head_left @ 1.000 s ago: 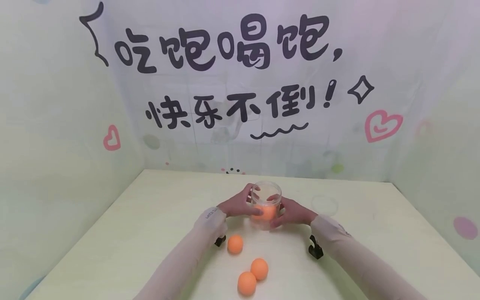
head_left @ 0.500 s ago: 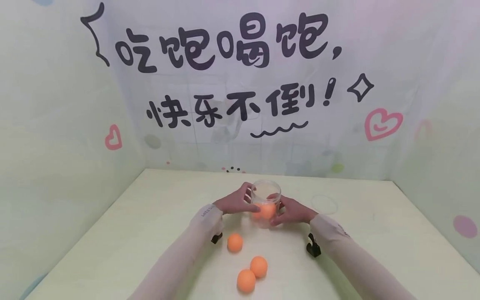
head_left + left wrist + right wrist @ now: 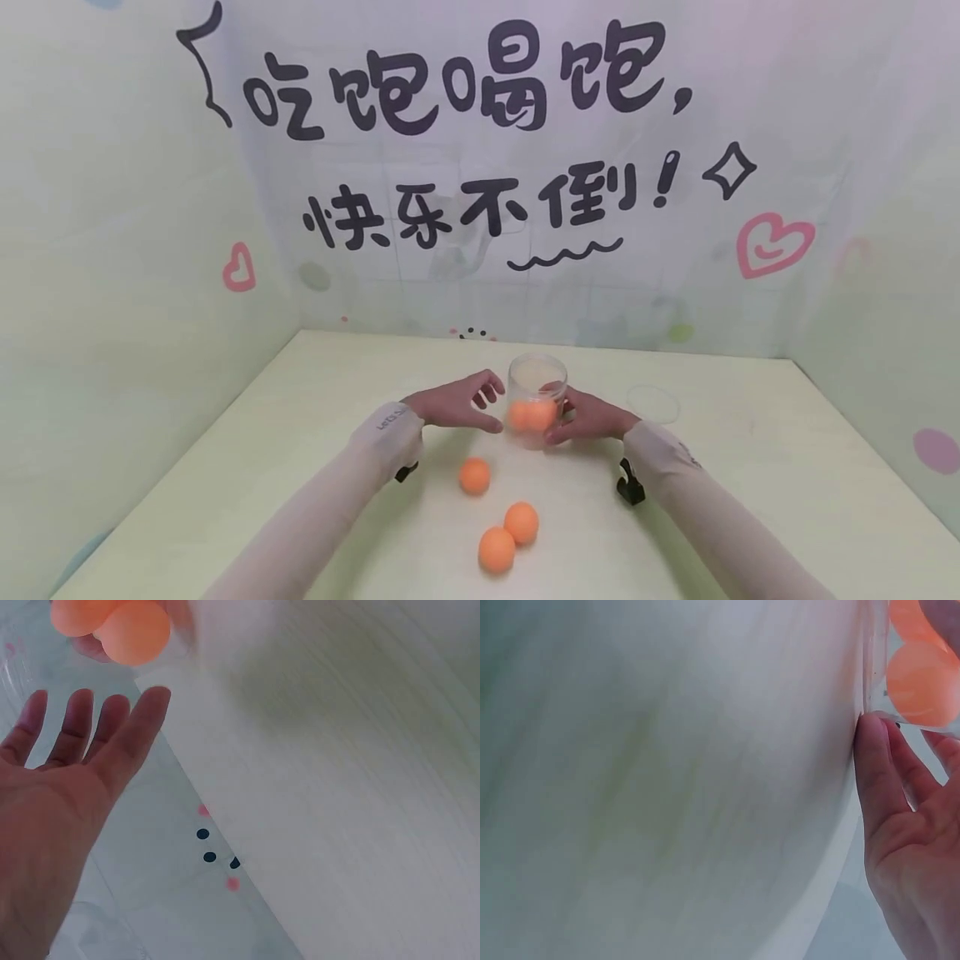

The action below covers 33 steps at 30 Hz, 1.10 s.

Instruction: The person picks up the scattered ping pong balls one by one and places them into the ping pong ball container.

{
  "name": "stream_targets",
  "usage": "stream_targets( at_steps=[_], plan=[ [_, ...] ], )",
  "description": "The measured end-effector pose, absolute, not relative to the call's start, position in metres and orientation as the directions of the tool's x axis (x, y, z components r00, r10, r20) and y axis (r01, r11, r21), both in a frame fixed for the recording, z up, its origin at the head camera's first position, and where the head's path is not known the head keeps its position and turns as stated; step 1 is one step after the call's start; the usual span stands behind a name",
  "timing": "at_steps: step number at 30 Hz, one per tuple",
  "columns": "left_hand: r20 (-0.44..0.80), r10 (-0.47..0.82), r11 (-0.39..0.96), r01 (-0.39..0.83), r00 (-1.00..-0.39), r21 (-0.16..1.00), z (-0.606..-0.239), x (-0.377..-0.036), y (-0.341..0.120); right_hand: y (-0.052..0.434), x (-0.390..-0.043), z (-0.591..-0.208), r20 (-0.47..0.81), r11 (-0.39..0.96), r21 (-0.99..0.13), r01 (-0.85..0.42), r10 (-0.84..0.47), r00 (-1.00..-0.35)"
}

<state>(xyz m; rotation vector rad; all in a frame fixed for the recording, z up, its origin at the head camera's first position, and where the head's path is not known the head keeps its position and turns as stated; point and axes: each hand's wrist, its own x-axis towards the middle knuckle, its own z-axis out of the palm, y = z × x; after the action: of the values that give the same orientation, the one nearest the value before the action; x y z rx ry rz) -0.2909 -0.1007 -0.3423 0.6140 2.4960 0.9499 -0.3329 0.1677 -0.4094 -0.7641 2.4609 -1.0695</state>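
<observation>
A clear plastic jar [image 3: 537, 392] stands upright mid-table with two orange balls [image 3: 531, 414] inside it. My right hand [image 3: 577, 417] grips the jar from its right side; in the right wrist view the thumb [image 3: 877, 772] presses against the jar wall [image 3: 874, 652] just below an orange ball [image 3: 922, 682]. My left hand [image 3: 480, 404] hovers open a little left of the jar, not touching it. In the left wrist view its fingers [image 3: 82, 735] are spread straight, with the balls [image 3: 131, 630] just beyond the fingertips.
Three loose orange balls lie on the pale table in front of the jar: one [image 3: 475, 476] near my left wrist, two [image 3: 521, 522] [image 3: 497, 549] touching closer to me. A clear round lid [image 3: 652, 402] lies right of the jar. Printed walls enclose the table.
My left hand has let go of the jar and drawn back to the left with its fingers opened. The right hand still holds the jar.
</observation>
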Motion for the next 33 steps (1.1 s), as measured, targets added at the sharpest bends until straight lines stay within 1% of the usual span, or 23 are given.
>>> stream_targets(
  at_steps=[4, 9, 15, 18, 21, 23, 29, 33],
  plan=[
    [-0.218, 0.542, 0.677, 0.268, -0.812, 0.686, -0.338, -0.286, -0.103, 0.17, -0.335, -0.408, -0.131, 0.582, -0.751, -0.312, -0.595, -0.793],
    [-0.223, 0.584, 0.677, 0.317, -0.781, 0.664, -0.337, -0.277, -0.107, 0.171, -0.335, -0.403, -0.146, 0.572, -0.762, -0.303, -0.609, -0.78],
    [-0.221, 0.629, 0.684, 0.395, -0.745, 0.613, -0.341, -0.263, -0.107, 0.172, -0.333, -0.397, -0.177, 0.578, -0.769, -0.275, -0.605, -0.776],
    [-0.199, 0.672, 0.666, 0.465, -0.713, 0.583, -0.345, -0.258, -0.107, 0.172, -0.334, -0.4, -0.153, 0.551, -0.781, -0.295, -0.626, -0.764],
    [-0.188, 0.709, 0.656, 0.538, -0.68, 0.529, -0.349, -0.253, -0.106, 0.172, -0.333, -0.401, -0.135, 0.526, -0.795, -0.304, -0.641, -0.756],
    [-0.186, 0.718, 0.661, 0.574, -0.671, 0.484, -0.352, -0.249, -0.104, 0.172, -0.333, -0.402, -0.137, 0.519, -0.802, -0.294, -0.64, -0.756],
    [-0.19, 0.712, 0.695, 0.643, -0.675, 0.32, -0.361, -0.235, -0.1, 0.173, -0.332, -0.405, -0.159, 0.54, -0.797, -0.272, -0.62, -0.768],
    [-0.193, 0.715, 0.698, 0.67, -0.672, 0.251, -0.365, -0.23, -0.099, 0.172, -0.333, -0.405, -0.148, 0.546, -0.784, -0.294, -0.625, -0.767]
  ],
)
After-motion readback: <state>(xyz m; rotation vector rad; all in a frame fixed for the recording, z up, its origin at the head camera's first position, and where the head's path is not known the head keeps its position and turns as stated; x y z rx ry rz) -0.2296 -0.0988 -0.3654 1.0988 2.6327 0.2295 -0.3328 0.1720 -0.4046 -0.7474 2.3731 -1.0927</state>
